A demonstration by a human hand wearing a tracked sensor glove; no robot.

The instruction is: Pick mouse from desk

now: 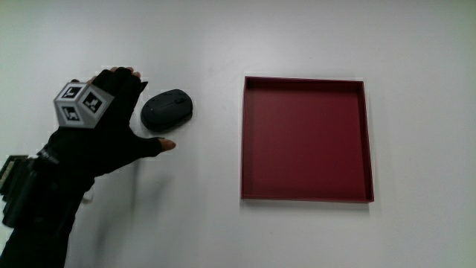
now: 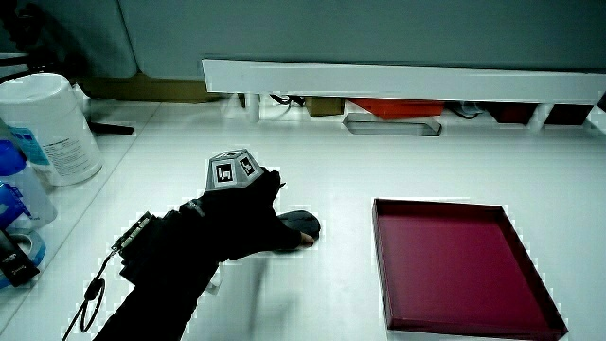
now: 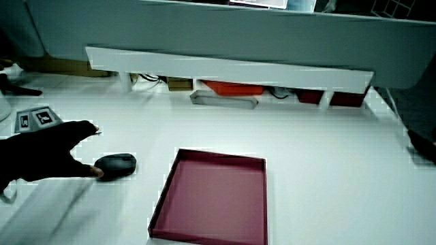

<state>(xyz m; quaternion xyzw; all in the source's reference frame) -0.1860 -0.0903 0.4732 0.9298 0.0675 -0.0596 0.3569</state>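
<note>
A dark grey mouse (image 1: 168, 109) lies on the white desk between the gloved hand (image 1: 113, 119) and a dark red tray (image 1: 367, 141). The hand sits right beside the mouse with its fingers spread and nothing held; the thumb tip (image 1: 168, 145) lies just nearer to the person than the mouse, and the other fingertips reach past its edge. In both side views the mouse (image 2: 303, 225) (image 3: 116, 164) shows partly covered by the hand (image 2: 248, 220) (image 3: 56, 153). A patterned cube (image 1: 77, 103) rides on the glove's back.
The shallow red tray (image 2: 388, 275) (image 3: 163, 197) has nothing in it. A white tub (image 2: 49, 128) and blue-capped bottles (image 2: 13, 204) stand at the table's edge in a side view. A low white partition (image 3: 225, 69) with clutter under it runs along the table's far end.
</note>
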